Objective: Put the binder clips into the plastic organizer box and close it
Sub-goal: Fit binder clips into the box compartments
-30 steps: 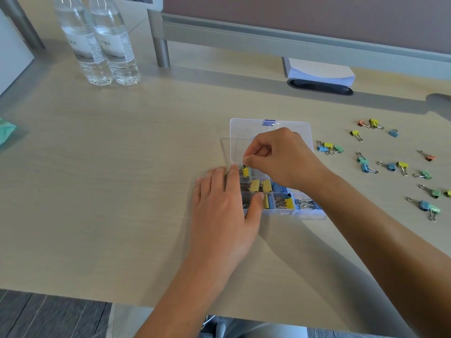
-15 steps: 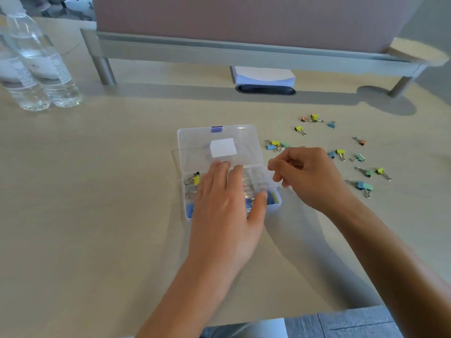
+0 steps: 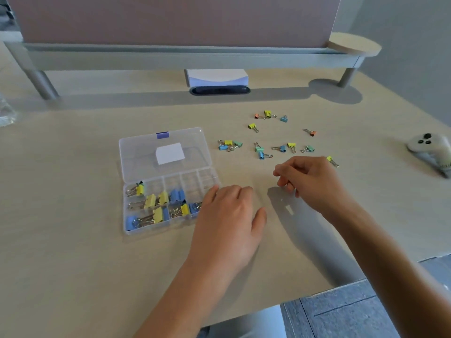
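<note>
A clear plastic organizer box [image 3: 127,230] lies open on the desk, its lid [image 3: 136,157] flat behind it with a white label. Yellow and blue binder clips [image 3: 156,201] fill its left and front compartments. My left hand [image 3: 227,220] rests flat on the desk at the box's right edge, fingers straight. My right hand [image 3: 310,181] hovers to the right with fingers loosely curled and nothing visible in them. Several small coloured binder clips [image 3: 261,150] lie scattered on the desk beyond my right hand, and a yellow clip [image 3: 330,160] sits just past its knuckles.
A white game controller [image 3: 429,145] lies at the far right. A white notepad [image 3: 217,76] and a black cable slot [image 3: 219,90] sit at the back under the partition rail. The desk's front edge runs near my right forearm.
My right hand has left the box and moved right toward the loose clips. My left hand has slid off the box to its right edge. The camera view has shifted right.
</note>
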{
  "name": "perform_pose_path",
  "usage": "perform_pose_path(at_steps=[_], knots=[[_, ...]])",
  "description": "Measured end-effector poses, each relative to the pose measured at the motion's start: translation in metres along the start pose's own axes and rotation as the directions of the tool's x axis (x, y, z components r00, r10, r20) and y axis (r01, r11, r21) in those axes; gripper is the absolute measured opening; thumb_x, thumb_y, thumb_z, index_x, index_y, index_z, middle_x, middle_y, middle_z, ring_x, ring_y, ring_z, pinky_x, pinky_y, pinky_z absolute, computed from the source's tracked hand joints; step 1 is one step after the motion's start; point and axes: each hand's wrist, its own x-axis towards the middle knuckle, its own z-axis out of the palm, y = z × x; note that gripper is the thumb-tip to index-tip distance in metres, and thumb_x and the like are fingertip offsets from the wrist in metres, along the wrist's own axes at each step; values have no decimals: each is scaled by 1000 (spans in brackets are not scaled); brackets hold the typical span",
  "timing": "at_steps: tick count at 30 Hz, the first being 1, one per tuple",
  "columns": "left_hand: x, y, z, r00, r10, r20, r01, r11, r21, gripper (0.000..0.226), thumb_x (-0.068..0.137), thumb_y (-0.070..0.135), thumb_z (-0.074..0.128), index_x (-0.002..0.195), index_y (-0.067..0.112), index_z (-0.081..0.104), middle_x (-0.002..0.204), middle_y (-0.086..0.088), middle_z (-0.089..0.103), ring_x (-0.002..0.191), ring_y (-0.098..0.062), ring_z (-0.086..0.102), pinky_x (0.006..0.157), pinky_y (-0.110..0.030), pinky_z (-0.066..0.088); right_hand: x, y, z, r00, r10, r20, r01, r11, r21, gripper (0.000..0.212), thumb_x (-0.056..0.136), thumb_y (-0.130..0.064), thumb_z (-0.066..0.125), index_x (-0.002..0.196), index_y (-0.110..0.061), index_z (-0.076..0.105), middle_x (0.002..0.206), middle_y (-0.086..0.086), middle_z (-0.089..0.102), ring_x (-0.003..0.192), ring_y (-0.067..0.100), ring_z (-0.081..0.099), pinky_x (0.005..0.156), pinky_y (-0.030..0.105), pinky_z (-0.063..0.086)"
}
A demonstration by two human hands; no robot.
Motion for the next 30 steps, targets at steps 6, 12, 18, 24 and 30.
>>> perform_pose_path(at_steps=[6, 12, 18, 24, 30], knots=[[15, 14, -11, 996, -92, 8, 92, 996, 12, 43, 99, 49, 36, 115, 19, 61, 98, 2, 64, 96, -24, 60, 103, -42, 40, 16, 0, 4, 1000, -22, 1, 22, 1000, -4, 17, 95, -25, 68, 81, -19, 78, 69, -4, 74, 57, 9, 59, 65, 34, 53], [72, 28, -14, 990, -138, -27, 135, 986, -100, 32, 103, 35, 44, 124, 16, 58, 120, -2, 62, 111, -24, 57, 86, -40, 48, 45, 6, -4, 982, -171, -86, 148, 963, -225, 7, 90, -21, 72, 94, -23, 79, 79, -11, 71, 72, 10, 62, 70, 30, 51], [134, 8, -11, 975, -217, -51, 219, 975, 38, 20, 95, 3, 50, 111, 8, 61, 117, -10, 56, 111, -30, 52, 72, -37, 38, 72, 12, -10, 974, -225, 22, 216, 892, -396, 18, 90, -28, 74, 108, -25, 75, 92, -14, 68, 81, 12, 59, 68, 28, 43], [161, -18, -6, 974, -223, 34, 216, 967, 131, 25, 82, -15, 45, 93, 5, 56, 114, -15, 55, 100, -29, 46, 71, -38, 38, 83, 9, 2, 977, -204, 56, 206, 867, -454, 29, 87, -44, 76, 110, -27, 74, 98, -10, 68, 91, 14, 60, 77, 34, 51], [169, -35, 9, 986, -166, 3, 164, 975, 153, 37, 85, -13, 49, 111, 4, 67, 115, -15, 59, 110, -33, 50, 85, -41, 51, 86, 6, 13, 983, -181, 12, 167, 879, -446, 18, 84, -46, 77, 93, -30, 76, 86, -14, 65, 84, 11, 60, 57, 23, 37]])
